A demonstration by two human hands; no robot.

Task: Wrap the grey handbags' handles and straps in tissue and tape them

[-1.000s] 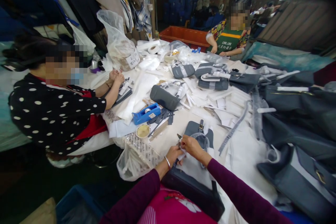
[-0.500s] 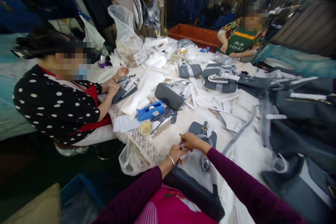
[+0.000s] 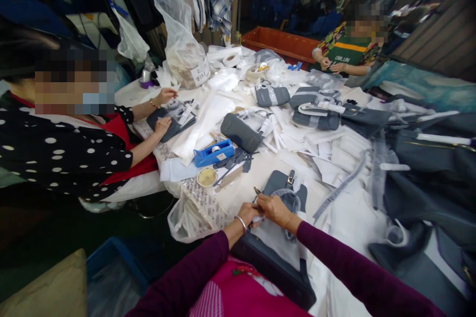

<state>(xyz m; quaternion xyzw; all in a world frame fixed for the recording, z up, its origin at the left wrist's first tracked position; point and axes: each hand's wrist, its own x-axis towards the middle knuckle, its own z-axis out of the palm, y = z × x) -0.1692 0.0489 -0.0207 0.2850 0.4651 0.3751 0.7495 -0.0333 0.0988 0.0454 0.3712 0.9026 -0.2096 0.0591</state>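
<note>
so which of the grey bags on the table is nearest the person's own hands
The flat grey bag with the metal clasp, lying just beyond the right hand and left hand. The rounded grey bag and the others sit farther up the table.

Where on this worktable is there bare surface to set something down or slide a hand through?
One bare cream strip lies between the blue tape dispenser, the grey leather flap piece and the scattered white paper strips. Elsewhere it is crowded: grey handbags and wrapping cover the middle. The left hand and right hand meet over white wrapping paper.
</note>
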